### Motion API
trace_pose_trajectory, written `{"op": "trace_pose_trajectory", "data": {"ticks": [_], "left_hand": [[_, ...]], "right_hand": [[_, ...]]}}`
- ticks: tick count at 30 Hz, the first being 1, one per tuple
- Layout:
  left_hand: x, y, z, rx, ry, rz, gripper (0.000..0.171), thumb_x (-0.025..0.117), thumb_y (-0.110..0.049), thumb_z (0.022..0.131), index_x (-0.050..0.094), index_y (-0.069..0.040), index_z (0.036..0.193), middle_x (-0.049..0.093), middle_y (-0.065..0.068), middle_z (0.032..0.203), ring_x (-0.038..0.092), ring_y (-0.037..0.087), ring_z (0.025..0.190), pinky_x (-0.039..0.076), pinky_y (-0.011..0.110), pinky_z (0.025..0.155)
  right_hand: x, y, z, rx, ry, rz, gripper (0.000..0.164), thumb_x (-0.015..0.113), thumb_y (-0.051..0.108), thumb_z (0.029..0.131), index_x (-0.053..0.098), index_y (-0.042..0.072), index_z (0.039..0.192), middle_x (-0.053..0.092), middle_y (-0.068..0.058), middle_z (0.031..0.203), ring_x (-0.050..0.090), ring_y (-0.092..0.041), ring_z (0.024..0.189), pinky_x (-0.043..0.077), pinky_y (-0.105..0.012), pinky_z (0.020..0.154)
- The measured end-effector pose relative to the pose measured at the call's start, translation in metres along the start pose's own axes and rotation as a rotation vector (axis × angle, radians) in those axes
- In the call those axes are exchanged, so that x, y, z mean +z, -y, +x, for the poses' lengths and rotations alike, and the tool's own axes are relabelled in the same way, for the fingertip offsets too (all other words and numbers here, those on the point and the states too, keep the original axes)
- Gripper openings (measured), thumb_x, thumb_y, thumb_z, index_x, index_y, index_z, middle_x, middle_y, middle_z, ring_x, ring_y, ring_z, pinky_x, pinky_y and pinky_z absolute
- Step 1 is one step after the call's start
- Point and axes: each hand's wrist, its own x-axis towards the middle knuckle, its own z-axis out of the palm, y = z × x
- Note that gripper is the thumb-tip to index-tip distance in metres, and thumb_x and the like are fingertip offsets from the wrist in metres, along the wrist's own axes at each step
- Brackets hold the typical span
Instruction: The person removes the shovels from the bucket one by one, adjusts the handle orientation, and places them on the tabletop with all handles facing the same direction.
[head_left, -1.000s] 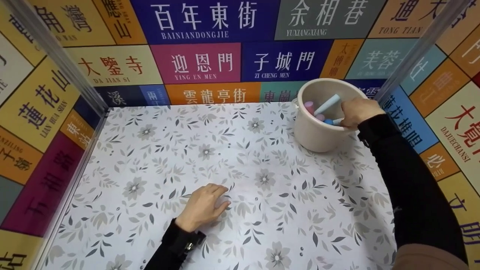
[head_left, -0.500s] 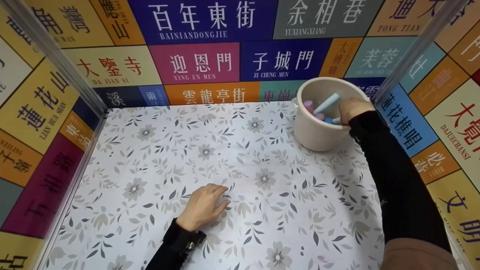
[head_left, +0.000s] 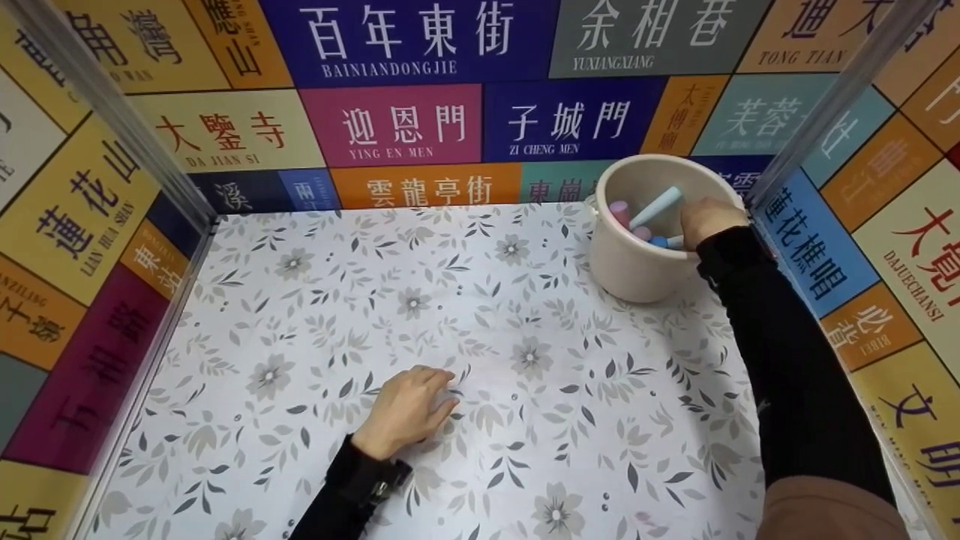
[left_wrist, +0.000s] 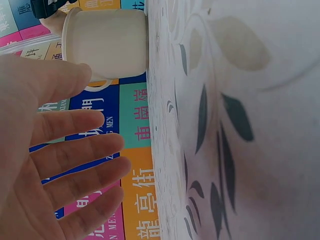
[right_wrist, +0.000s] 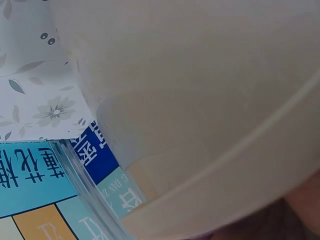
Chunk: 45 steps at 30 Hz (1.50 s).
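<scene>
At the back right of the table stands a cream bucket (head_left: 637, 279), upright, with its small handle lug on the left side. My right hand (head_left: 711, 219) reaches over the rim into it; the fingers are hidden inside, so I cannot tell whether they hold anything. Beside that hand in the bucket lie a pale blue stick (head_left: 655, 208), a pink rounded piece (head_left: 619, 212) and a blue-tipped piece (head_left: 660, 241). My left hand (head_left: 409, 411) rests near the front middle of the table. In the left wrist view its fingers (left_wrist: 82, 152) are spread and hold nothing.
A white tabletop (head_left: 360, 330) with grey flowers and leaves runs between the walls. Colourful sign panels (head_left: 390, 124) cover the back and sides, with metal corner posts (head_left: 832, 97) at the edges. The bucket's wall (right_wrist: 190, 65) fills most of the right wrist view.
My right hand has sunk slightly further into the bucket, and its forearm has shifted left. The left hand and the bucket have stayed in place.
</scene>
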Motion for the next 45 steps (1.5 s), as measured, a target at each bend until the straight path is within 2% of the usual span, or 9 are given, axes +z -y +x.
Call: {"op": "trace_pose_trajectory", "data": {"ticks": [6, 12, 15, 19, 26, 32, 38, 45], "left_hand": [[-0.001, 0.0, 0.0, -0.007, 0.002, -0.016, 0.032, 0.081, -0.024, 0.091, 0.075, -0.005, 0.116, 0.08, 0.009, 0.109, 0.076, 0.027, 0.1, 0.064, 0.039, 0.085], [-0.001, -0.001, 0.001, -0.019, 0.012, -0.014, 0.032, 0.081, -0.024, 0.091, 0.076, -0.005, 0.116, 0.08, 0.009, 0.11, 0.076, 0.028, 0.102, 0.064, 0.04, 0.085], [-0.001, -0.001, 0.0, -0.019, 0.005, -0.012, 0.032, 0.081, -0.024, 0.091, 0.076, -0.005, 0.116, 0.08, 0.009, 0.11, 0.076, 0.028, 0.102, 0.064, 0.04, 0.085], [-0.002, -0.001, 0.0, -0.02, 0.0, -0.015, 0.032, 0.081, -0.024, 0.09, 0.076, -0.005, 0.115, 0.08, 0.009, 0.11, 0.076, 0.028, 0.102, 0.064, 0.041, 0.085], [-0.002, -0.001, 0.0, -0.021, -0.01, -0.007, 0.032, 0.082, -0.024, 0.09, 0.076, -0.005, 0.115, 0.08, 0.009, 0.108, 0.076, 0.028, 0.101, 0.064, 0.041, 0.084], [-0.006, -0.001, 0.003, -0.032, -0.013, -0.022, 0.032, 0.08, -0.024, 0.092, 0.075, -0.005, 0.117, 0.08, 0.01, 0.11, 0.075, 0.03, 0.102, 0.064, 0.041, 0.085], [-0.013, 0.003, 0.003, -0.035, -0.046, -0.001, 0.031, 0.082, -0.022, 0.091, 0.076, -0.004, 0.116, 0.08, 0.011, 0.108, 0.075, 0.03, 0.101, 0.064, 0.042, 0.084], [-0.021, 0.007, 0.004, -0.042, -0.087, 0.021, 0.031, 0.084, -0.021, 0.09, 0.076, -0.005, 0.115, 0.08, 0.011, 0.106, 0.076, 0.031, 0.099, 0.064, 0.042, 0.083]], "right_hand": [[-0.002, -0.004, -0.002, -0.008, 0.014, 0.016, 0.005, 0.063, -0.003, 0.086, 0.064, -0.006, 0.082, 0.068, -0.026, 0.087, 0.062, -0.036, 0.076, 0.056, -0.053, 0.07], [-0.001, -0.009, 0.003, -0.02, -0.012, 0.115, 0.012, 0.063, -0.003, 0.08, 0.057, 0.0, 0.07, 0.061, -0.019, 0.077, 0.058, -0.034, 0.073, 0.052, -0.047, 0.066], [-0.002, -0.011, 0.006, -0.018, -0.013, 0.174, 0.008, 0.066, -0.003, 0.078, 0.058, -0.002, 0.075, 0.058, -0.017, 0.077, 0.056, -0.035, 0.074, 0.049, -0.045, 0.068], [-0.002, -0.014, 0.005, 0.003, 0.0, 0.205, 0.009, 0.067, 0.0, 0.082, 0.061, -0.005, 0.086, 0.061, -0.02, 0.084, 0.058, -0.037, 0.078, 0.05, -0.047, 0.071], [-0.002, -0.02, -0.003, -0.03, -0.038, 0.19, 0.009, 0.064, 0.003, 0.082, 0.059, -0.004, 0.084, 0.061, -0.02, 0.08, 0.058, -0.036, 0.073, 0.048, -0.047, 0.066], [-0.013, -0.025, -0.014, -0.05, -0.041, 0.193, 0.014, 0.066, 0.005, 0.085, 0.061, -0.007, 0.09, 0.064, -0.025, 0.084, 0.062, -0.037, 0.074, 0.048, -0.045, 0.065], [-0.028, -0.031, -0.032, -0.072, -0.074, 0.186, 0.019, 0.072, 0.008, 0.082, 0.063, -0.007, 0.09, 0.065, -0.027, 0.086, 0.061, -0.036, 0.075, 0.046, -0.045, 0.065], [-0.039, -0.045, -0.059, -0.071, -0.206, 0.19, 0.028, 0.08, 0.017, 0.086, 0.068, -0.008, 0.093, 0.063, -0.025, 0.092, 0.059, -0.036, 0.083, 0.045, -0.044, 0.067]]}}
